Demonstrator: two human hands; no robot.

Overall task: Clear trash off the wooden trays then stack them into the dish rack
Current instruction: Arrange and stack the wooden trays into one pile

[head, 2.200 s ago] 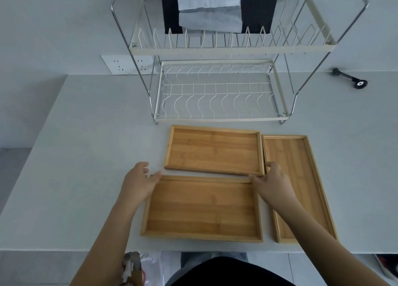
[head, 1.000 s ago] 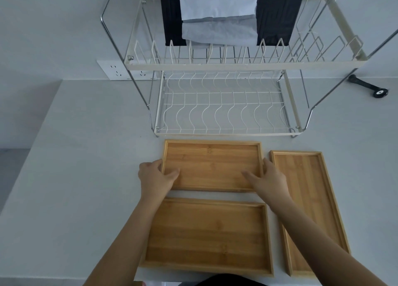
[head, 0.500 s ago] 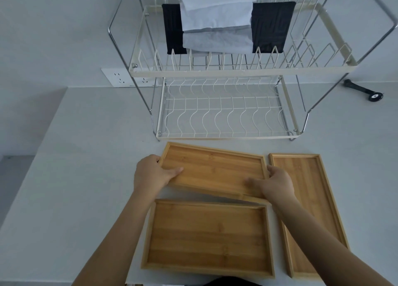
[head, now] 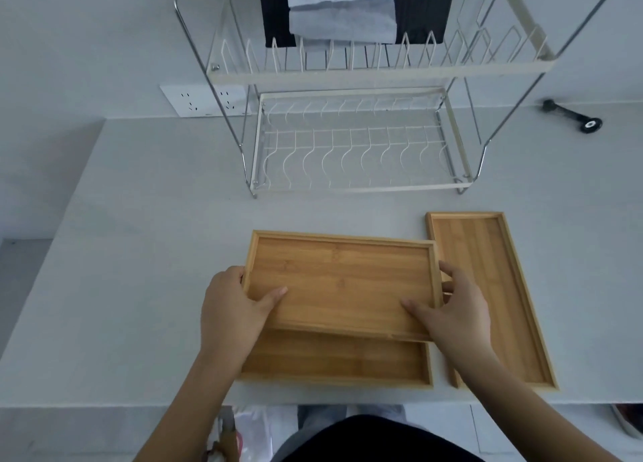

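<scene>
Head: hands (head: 348, 308) grip tray (head: 342, 284).

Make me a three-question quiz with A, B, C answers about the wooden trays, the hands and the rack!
1. Where is the tray held by both hands?
A. In the dish rack
B. Over the near tray
C. On the floor

2. How many wooden trays show?
A. Three
B. Two
C. Five

3. What is the rack's lower shelf like?
A. Full of plates
B. Holding a tray
C. Bare

Answers:
1. B: left hand and right hand grip its ends above the near tray.
2. A: the narrow tray makes three.
3. C: the dish rack shows only wires there.
</scene>
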